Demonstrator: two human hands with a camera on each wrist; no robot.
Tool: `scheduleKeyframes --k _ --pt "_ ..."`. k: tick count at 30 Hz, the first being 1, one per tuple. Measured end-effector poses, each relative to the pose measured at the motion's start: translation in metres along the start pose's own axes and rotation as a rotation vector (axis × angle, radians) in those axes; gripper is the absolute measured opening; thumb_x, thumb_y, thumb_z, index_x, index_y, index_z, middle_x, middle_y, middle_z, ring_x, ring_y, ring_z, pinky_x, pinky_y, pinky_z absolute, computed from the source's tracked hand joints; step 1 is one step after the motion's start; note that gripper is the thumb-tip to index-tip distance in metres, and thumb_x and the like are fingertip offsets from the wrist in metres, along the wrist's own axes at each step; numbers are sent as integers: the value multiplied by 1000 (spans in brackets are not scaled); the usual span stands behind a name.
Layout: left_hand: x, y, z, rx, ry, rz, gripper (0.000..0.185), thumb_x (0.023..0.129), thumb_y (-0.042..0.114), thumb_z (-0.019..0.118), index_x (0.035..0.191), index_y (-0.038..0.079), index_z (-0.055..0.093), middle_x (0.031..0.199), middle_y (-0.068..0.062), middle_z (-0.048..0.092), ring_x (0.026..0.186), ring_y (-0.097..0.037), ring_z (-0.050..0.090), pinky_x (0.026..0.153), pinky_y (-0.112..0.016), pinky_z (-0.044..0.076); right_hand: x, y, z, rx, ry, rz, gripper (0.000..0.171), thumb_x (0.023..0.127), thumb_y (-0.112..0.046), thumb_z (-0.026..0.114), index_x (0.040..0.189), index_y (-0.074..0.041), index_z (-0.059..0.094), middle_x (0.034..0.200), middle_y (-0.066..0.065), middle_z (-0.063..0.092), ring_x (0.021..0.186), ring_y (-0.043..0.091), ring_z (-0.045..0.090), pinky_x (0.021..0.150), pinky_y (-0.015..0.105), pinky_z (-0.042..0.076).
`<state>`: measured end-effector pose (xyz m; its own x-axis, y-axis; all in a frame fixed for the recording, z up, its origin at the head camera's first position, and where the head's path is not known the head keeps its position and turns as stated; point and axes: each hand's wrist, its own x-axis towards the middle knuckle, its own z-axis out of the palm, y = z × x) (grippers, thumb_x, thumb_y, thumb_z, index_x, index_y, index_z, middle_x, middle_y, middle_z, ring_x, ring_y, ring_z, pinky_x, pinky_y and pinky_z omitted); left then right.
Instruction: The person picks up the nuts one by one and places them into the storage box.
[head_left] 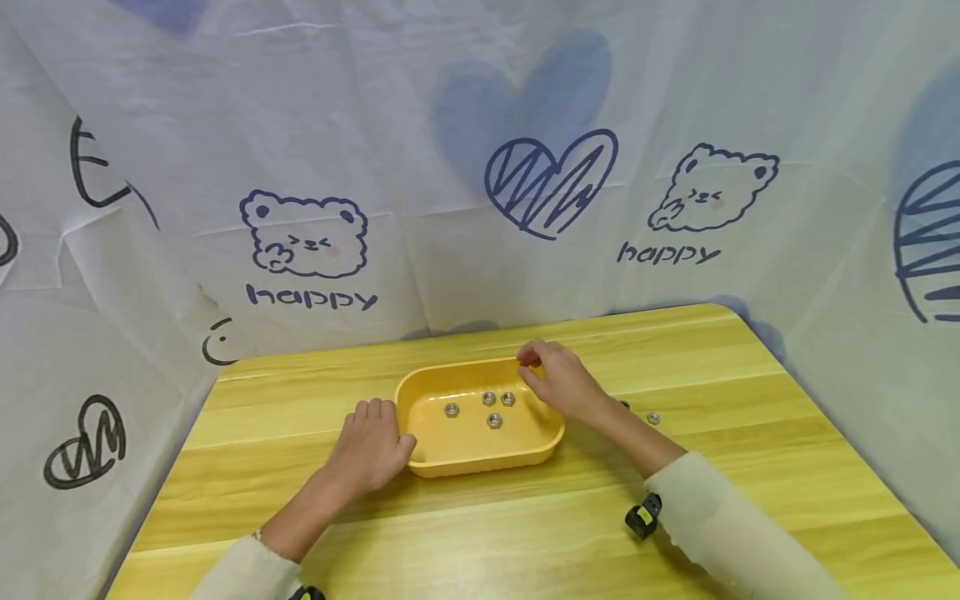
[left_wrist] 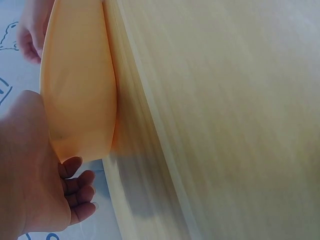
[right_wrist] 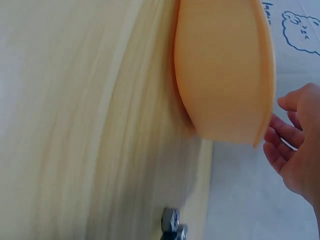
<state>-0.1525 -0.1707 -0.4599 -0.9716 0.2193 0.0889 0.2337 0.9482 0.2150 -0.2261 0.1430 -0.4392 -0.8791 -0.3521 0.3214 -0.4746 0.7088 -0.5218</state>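
Note:
A yellow oval tray (head_left: pixel 487 462) sits on the wooden table and holds several small metal nuts (head_left: pixel 489 398). My left hand (head_left: pixel 371 446) rests on the table against the tray's left end, thumb touching its wall and fingers loosely curled. In the left wrist view the left hand (left_wrist: pixel 35 170) sits beside the tray (left_wrist: pixel 80 90). My right hand (head_left: pixel 558 383) hovers over the tray's far right rim with its fingertips bunched. In the right wrist view the right hand (right_wrist: pixel 300 150) has loosely curled fingers beside the tray (right_wrist: pixel 225 75), and nothing shows between them.
Two loose nuts (head_left: pixel 653 417) lie on the table (head_left: pixel 525 542) right of the tray, also seen as nuts (right_wrist: pixel 172 227) in the right wrist view. A printed white cloth (head_left: pixel 480 167) closes in the back and both sides. The table's far right corner is rounded.

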Motion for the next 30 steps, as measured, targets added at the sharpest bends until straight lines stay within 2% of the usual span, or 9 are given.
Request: scheduleKeyframes --k 5,17,22,30 --pt "0 -3 0 2 7 5 23 93 26 53 92 3 49 86 -10 43 82 -28 37 74 -36 29 -3 5 -12 49 20 36 24 98 -14 68 120 -5 63 109 10 71 102 25 68 90 42 58" --pt "3 -4 0 -3 -9 5 22 93 26 52 90 4 47 86 -10 42 82 -28 36 74 -36 28 -20 18 -34 40 -8 4 25 99 -13 66 121 -2 69 113 12 73 99 25 67 84 41 58" --pt "3 -4 1 4 -13 -4 23 93 26 52 91 4 48 87 -10 43 83 -28 37 74 -36 29 -30 24 -44 37 -33 22 27 100 -16 65 124 -3 68 116 12 73 100 24 67 86 43 58" --pt "4 -5 2 -6 -9 -1 22 92 25 53 90 4 48 86 -10 43 82 -28 37 74 -36 29 -49 35 -58 16 -57 56 26 100 -18 65 122 -5 68 110 8 72 98 21 66 82 36 57"
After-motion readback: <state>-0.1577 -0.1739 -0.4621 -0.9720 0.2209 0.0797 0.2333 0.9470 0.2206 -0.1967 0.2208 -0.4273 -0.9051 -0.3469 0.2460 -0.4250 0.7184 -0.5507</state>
